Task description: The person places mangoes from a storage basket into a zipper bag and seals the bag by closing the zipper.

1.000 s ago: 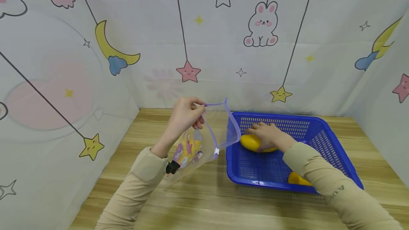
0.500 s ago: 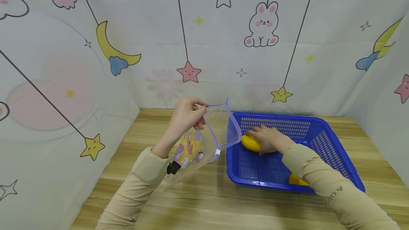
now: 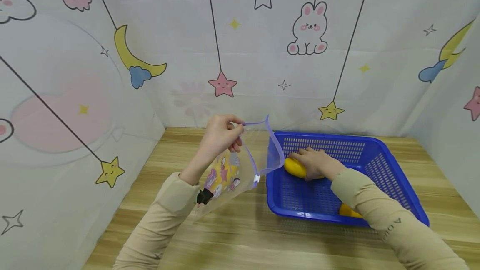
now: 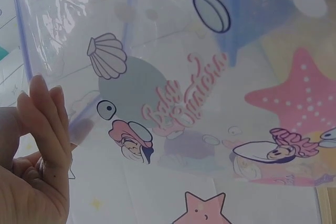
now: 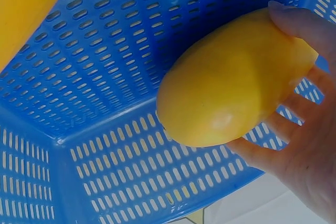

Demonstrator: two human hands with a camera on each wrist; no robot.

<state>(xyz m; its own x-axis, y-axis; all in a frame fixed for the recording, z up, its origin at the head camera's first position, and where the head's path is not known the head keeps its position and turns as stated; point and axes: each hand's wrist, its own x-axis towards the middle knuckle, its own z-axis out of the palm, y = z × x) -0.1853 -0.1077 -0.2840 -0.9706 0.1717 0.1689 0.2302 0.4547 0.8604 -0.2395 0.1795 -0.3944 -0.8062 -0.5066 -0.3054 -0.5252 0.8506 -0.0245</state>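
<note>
My left hand (image 3: 223,134) pinches the rim of a clear zip bag (image 3: 245,172) with a purple edge and a white slider. The bag hangs tilted, its mouth spread toward the basket. In the left wrist view, the bag (image 4: 173,114) shows printed shells, a pink starfish and cartoon figures. Inside the blue basket (image 3: 300,214), my right hand (image 3: 318,163) grips a yellow mango (image 3: 295,168), partly covering it. The right wrist view has the thumb and fingers around one end of the mango (image 5: 220,87). A second mango (image 3: 348,211) lies by the basket's front wall, partly behind my right sleeve.
The perforated basket stands on a wood-grain table (image 3: 225,241), right of the bag. A small black object (image 3: 204,196) shows at the bag's lower left. White cloth (image 3: 255,53) with cartoon prints encloses the back and sides.
Both hands stay nearly where they were. The fingers of my right hand have shifted slightly over the mango, and the head view has drifted a little.
</note>
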